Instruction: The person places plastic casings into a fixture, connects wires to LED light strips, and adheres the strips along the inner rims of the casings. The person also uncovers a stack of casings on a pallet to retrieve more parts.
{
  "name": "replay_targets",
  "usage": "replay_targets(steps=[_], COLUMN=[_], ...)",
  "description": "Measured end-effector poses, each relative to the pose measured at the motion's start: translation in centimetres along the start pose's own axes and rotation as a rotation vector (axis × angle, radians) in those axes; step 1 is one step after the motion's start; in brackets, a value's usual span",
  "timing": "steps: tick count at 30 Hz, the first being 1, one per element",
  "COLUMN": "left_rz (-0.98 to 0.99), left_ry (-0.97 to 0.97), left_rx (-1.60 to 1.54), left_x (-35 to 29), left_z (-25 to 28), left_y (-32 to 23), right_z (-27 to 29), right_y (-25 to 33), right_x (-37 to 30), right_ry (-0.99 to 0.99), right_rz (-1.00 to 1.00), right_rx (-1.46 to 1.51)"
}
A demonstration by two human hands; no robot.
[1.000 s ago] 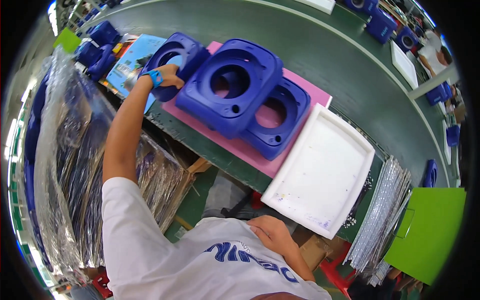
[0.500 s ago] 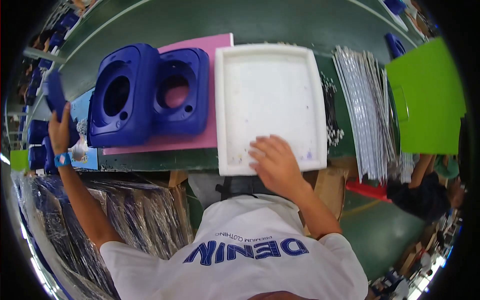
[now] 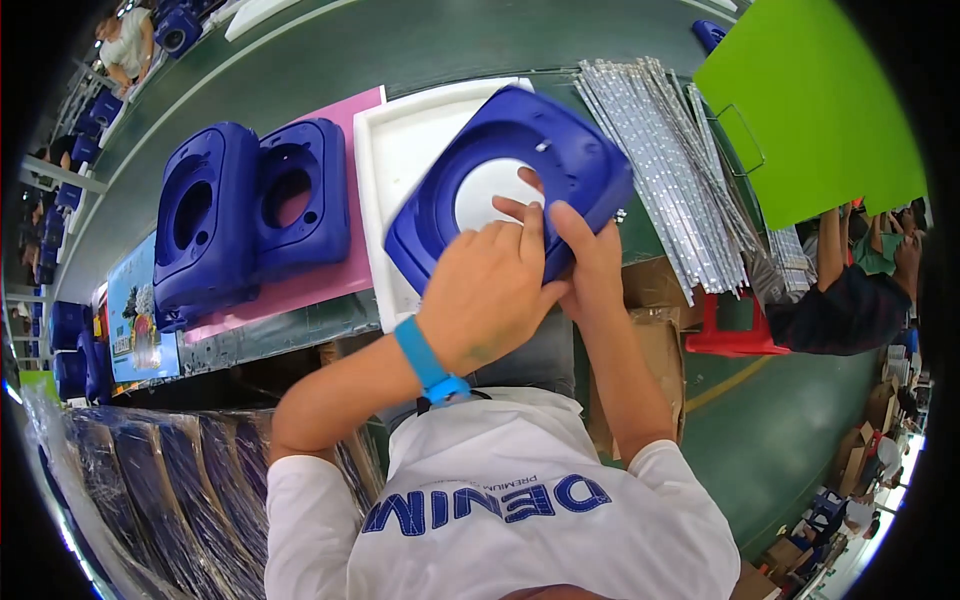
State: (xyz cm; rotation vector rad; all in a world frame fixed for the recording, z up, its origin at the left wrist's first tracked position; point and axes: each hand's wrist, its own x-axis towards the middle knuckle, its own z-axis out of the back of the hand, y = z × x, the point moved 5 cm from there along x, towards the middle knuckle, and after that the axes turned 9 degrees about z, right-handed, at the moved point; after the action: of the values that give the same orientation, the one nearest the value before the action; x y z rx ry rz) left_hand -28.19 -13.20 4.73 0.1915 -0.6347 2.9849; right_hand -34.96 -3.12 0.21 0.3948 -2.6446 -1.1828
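A blue plastic housing (image 3: pixel 590 165) with a large round opening is tilted above the white foam tray (image 3: pixel 385 140). My right hand (image 3: pixel 590 260) grips its lower right rim, thumb on top; fingertips show in the opening. My left hand (image 3: pixel 490 285), wearing a blue wristband (image 3: pixel 425 360), lies over the lower rim beside the right hand. Its fingers are stretched out, apart from the thumb, and I make out nothing held in them. Two more blue housings, a left one (image 3: pixel 235 210) and a right one (image 3: pixel 335 190), rest on a pink sheet (image 3: pixel 363 200) to the left.
Silvery strips (image 3: pixel 660 160) lie in a bundle to the right, beside a green panel (image 3: pixel 810 110) with a wire handle. A red stool (image 3: pixel 735 335) stands below. Plastic-wrapped goods (image 3: pixel 190 470) fill the lower left. Another person's arm (image 3: pixel 835 300) shows at the right.
A blue piece was at my left hand on the far left; a blue housing is now over the tray. Both hands have come together on it, and the view has shifted.
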Motion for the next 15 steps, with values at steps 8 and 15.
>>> replay_targets(steps=[8, 15], left_rz=[-0.261, -0.073], left_ry=[0.084, 0.108], left_rx=[0.051, 0.032], left_x=[-0.6, 0.0], left_z=[0.0, -3.2], left_y=[3.7, 9.1], right_z=[4.4, 10.9], right_y=[-2.3, 2.6], right_x=[8.0, -2.0], right_ry=[0.178, -0.077], right_rz=[-0.403, 0.57], right_rx=[-0.018, -1.017])
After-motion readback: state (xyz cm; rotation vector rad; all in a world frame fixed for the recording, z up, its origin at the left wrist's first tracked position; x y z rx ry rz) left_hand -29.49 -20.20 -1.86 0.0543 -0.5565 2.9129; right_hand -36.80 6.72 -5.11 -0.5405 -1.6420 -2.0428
